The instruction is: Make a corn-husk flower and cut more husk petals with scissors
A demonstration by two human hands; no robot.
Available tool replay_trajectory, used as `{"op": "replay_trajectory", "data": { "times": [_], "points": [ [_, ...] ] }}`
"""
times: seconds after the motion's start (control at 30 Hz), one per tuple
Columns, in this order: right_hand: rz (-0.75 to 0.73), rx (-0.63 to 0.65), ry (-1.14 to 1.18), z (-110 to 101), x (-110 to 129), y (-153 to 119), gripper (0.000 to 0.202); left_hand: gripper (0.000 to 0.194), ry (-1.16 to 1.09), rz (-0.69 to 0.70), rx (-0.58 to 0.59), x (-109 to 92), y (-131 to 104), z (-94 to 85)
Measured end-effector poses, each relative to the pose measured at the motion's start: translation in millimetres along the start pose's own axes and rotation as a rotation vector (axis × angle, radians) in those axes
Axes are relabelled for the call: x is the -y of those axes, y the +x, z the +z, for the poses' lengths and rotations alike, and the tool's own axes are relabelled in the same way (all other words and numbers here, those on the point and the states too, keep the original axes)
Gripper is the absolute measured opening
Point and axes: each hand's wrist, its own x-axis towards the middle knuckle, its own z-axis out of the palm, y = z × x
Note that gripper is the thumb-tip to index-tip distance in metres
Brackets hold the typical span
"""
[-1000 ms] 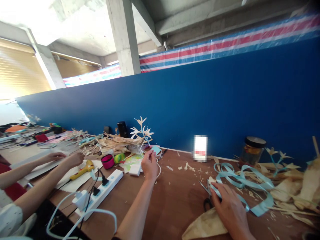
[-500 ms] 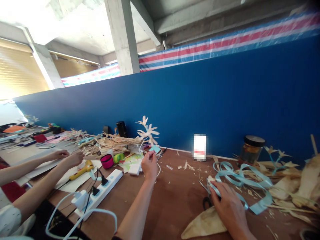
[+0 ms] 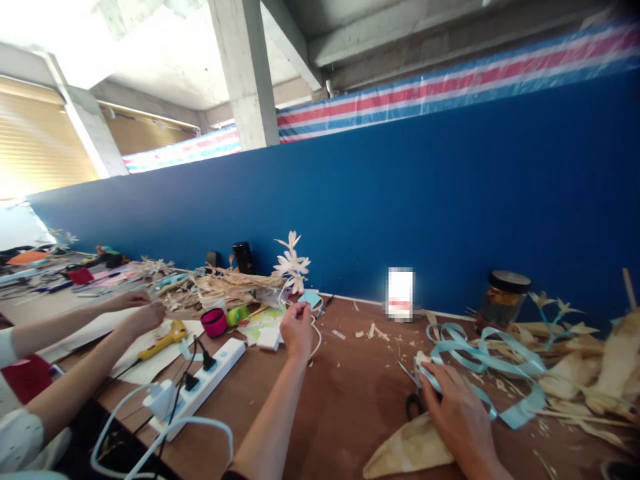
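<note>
"What's changed in the head view?"

"The flower spray (image 3: 293, 263) has turned since the last frame, and stands more upright above the left hand (image 3: 297, 330). Those fingertips are together, apparently clamped on its stem."

"And the right hand (image 3: 457, 410)?"

"Pinched on the blue ribbon (image 3: 505, 360), beside the scissors (image 3: 414, 403). It covers part of them and the pale husk (image 3: 410, 450). The white panel (image 3: 400, 290) is pixelated."

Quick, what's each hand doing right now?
Left hand: pinched shut, seemingly on the pale flower spray.
Right hand: over the blue ribbon; grip can't be told.
</note>
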Motion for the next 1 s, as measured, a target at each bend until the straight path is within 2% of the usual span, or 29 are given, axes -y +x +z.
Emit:
{"op": "replay_trajectory", "data": {
  "times": [0.33, 1.0],
  "points": [
    [0.000, 0.012, 0.008, -1, 1, 2, 0.029, 0.023, 0.016, 0.000, -0.053, 3, 15, -5.2],
    [-0.008, -0.014, -0.004, -2, 2, 2, 0.029, 0.020, 0.043, 0.045, -0.039, 0, 13, -4.7]
  ]
}}
